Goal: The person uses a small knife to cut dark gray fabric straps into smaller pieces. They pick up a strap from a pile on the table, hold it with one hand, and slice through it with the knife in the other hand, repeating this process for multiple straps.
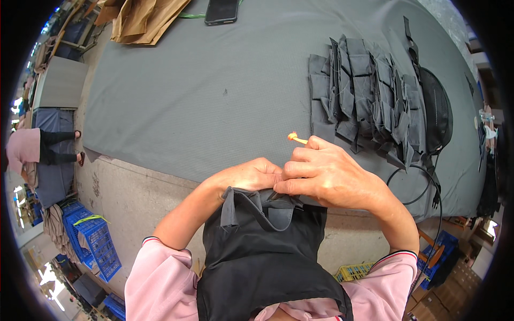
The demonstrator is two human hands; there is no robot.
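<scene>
My left hand (249, 175) is closed, pinching a grey fabric piece (276, 215) just in front of my black apron. A folded band of that piece hangs down in a loop. Against the left fingertips, my right hand (334, 174) is closed around a slim tool with a yellow-orange knobbed end (296, 138). That end sticks out past the knuckles; the rest is mostly covered by my fingers, so its kind cannot be made out. Both hands meet over the near edge of the grey-covered table (198, 101).
Stacked grey fabric pieces (364, 91) lie at the table's right, beside a black bag (435, 109) with straps and a cable. A phone (221, 12) and brown paper (142, 21) are at the far side. Blue crates (93, 241) stand at left; another person (32, 147) bends behind them.
</scene>
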